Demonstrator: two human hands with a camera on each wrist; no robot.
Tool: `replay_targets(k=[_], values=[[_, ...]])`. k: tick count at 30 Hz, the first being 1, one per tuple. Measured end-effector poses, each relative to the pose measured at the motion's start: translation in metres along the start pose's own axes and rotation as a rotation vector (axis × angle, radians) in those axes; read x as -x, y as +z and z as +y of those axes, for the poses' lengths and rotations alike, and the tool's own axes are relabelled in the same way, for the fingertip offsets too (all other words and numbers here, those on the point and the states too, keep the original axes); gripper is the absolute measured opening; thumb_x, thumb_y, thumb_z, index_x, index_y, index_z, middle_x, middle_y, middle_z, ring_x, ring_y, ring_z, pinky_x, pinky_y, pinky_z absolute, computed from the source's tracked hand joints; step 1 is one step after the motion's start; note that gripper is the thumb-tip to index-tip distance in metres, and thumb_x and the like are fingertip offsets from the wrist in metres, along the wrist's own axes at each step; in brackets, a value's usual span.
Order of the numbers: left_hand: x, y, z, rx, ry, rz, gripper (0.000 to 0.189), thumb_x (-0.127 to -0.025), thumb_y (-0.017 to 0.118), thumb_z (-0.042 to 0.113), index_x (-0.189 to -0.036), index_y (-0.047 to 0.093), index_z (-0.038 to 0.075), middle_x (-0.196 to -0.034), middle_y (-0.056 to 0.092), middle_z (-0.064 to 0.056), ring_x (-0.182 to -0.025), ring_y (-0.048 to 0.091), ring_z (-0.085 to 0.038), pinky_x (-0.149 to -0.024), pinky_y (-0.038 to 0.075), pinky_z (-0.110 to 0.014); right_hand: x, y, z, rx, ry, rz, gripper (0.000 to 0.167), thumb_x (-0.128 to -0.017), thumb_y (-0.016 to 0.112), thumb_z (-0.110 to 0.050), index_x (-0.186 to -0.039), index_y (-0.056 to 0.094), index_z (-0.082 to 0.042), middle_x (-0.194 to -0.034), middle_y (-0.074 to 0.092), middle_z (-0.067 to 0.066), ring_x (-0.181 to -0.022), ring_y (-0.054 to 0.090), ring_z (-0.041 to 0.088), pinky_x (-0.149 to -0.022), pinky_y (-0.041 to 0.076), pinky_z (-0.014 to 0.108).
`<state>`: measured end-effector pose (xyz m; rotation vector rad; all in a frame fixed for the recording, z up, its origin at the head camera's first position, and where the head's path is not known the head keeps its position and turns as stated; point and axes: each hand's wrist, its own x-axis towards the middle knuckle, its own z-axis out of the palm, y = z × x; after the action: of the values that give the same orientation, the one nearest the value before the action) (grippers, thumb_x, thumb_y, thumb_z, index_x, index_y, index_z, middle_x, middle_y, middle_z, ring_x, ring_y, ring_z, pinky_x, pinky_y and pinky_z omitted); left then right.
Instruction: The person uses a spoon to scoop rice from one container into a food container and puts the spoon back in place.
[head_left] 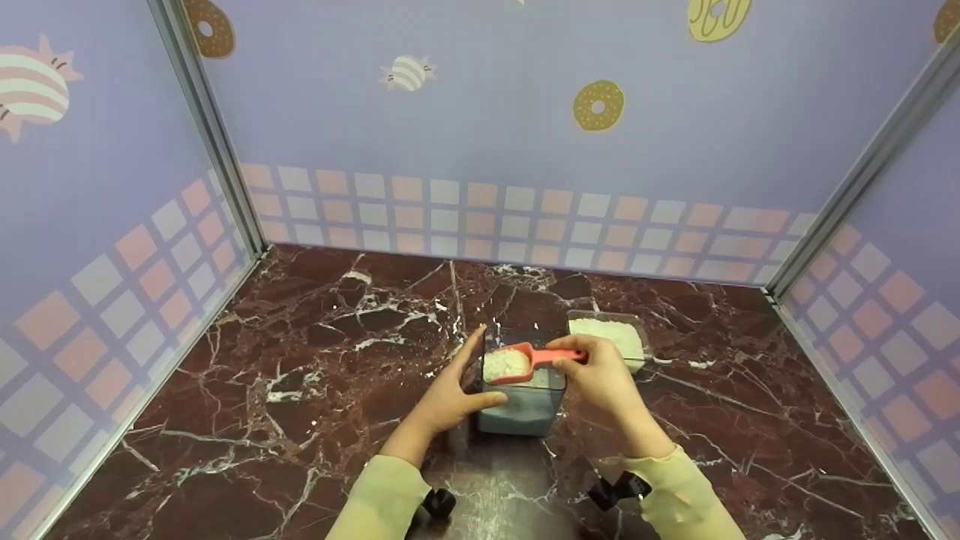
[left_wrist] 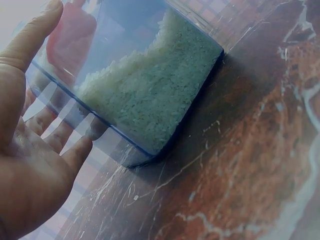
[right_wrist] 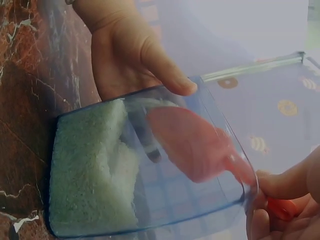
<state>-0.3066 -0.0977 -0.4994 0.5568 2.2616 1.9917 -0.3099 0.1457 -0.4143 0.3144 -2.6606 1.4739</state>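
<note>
A clear blue-tinted container point(head_left: 525, 411) stands upright on the table, partly filled with rice point(left_wrist: 150, 85). My left hand point(head_left: 448, 399) holds it at its left side, thumb against the near wall and long fingers spread along the far side. With my right hand point(head_left: 604, 369) I pinch the handle of a red scoop point(head_left: 523, 365) at the container's right rim. White rice fills the scoop's bowl, which is level inside the container's mouth, above the rice below. Through the clear wall the scoop point(right_wrist: 190, 145) also shows in the right wrist view.
Behind my right hand sits a shallow clear tray point(head_left: 646, 349) heaped with white rice. Loose grains lie scattered on the dark red marbled table point(head_left: 360, 375), mostly left of the container. Patterned purple panels point(head_left: 480, 135) enclose the back and both sides.
</note>
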Motion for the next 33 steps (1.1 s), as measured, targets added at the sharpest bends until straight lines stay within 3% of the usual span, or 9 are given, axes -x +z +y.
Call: replay_targets(k=[8, 14, 18, 22, 27, 33], values=[[0.0, 0.0, -0.001, 0.008, 0.005, 0.001, 0.115, -0.082, 0.089, 0.032, -0.168, 0.013, 0.025, -0.175, 0.009, -0.011, -0.16, 0.015, -0.038, -0.13, 0.024, -0.051, -0.004, -0.009, 0.018, -0.115, 0.051, -0.038, 0.022, -0.091, 0.07, 0.003, -0.112, 0.076, 0.004, -0.098, 0.075, 0.012, -0.075, 0.059, 0.007, -0.064, 0.05, 0.016], [0.0, 0.0, 0.0, -0.001, 0.008, -0.002, 0.114, -0.083, 0.088, 0.033, -0.168, 0.012, 0.026, -0.175, 0.009, -0.01, -0.161, 0.013, -0.037, -0.131, 0.024, -0.051, -0.009, -0.012, 0.034, -0.313, 0.111, -0.078, 0.029, -0.094, 0.067, 0.004, -0.122, 0.068, 0.013, -0.092, 0.074, 0.002, -0.074, 0.062, 0.003, -0.063, 0.055, 0.015], [0.001, -0.001, 0.001, -0.003, 0.006, -0.012, 0.113, -0.083, 0.087, 0.036, -0.168, 0.011, 0.027, -0.175, 0.007, -0.01, -0.161, 0.011, -0.038, -0.13, 0.025, -0.053, -0.012, -0.013, 0.043, -0.396, 0.121, -0.099, 0.033, -0.094, 0.065, 0.005, -0.125, 0.064, 0.017, -0.087, 0.071, -0.007, -0.072, 0.059, 0.003, -0.061, 0.052, 0.014], [0.001, -0.001, 0.001, -0.004, 0.011, -0.015, 0.113, -0.084, 0.086, 0.034, -0.168, 0.011, 0.026, -0.175, 0.006, -0.01, -0.161, 0.012, -0.039, -0.13, 0.025, -0.053, -0.014, -0.017, 0.051, -0.456, 0.117, -0.134, 0.035, -0.095, 0.064, 0.004, -0.126, 0.062, 0.018, -0.083, 0.068, -0.009, -0.068, 0.055, 0.002, -0.058, 0.049, 0.014], [0.001, 0.0, 0.0, -0.006, 0.009, -0.014, 0.111, -0.086, 0.086, 0.029, -0.168, 0.01, 0.027, -0.175, 0.006, -0.01, -0.161, 0.012, -0.037, -0.13, 0.026, -0.051, -0.014, -0.026, 0.054, -0.591, 0.119, -0.191, 0.031, -0.098, 0.061, 0.004, -0.127, 0.062, 0.014, -0.086, 0.07, -0.006, -0.072, 0.059, 0.004, -0.062, 0.055, 0.015], [0.0, 0.0, 0.001, -0.015, -0.004, -0.015, 0.111, -0.086, 0.085, 0.028, -0.168, 0.01, 0.028, -0.176, 0.005, -0.008, -0.161, 0.011, -0.036, -0.13, 0.026, -0.05, -0.012, -0.042, 0.052, -0.69, 0.13, -0.113, 0.031, -0.096, 0.054, 0.011, -0.126, 0.062, 0.014, -0.094, 0.07, -0.004, -0.082, 0.064, 0.004, -0.075, 0.058, 0.014]])
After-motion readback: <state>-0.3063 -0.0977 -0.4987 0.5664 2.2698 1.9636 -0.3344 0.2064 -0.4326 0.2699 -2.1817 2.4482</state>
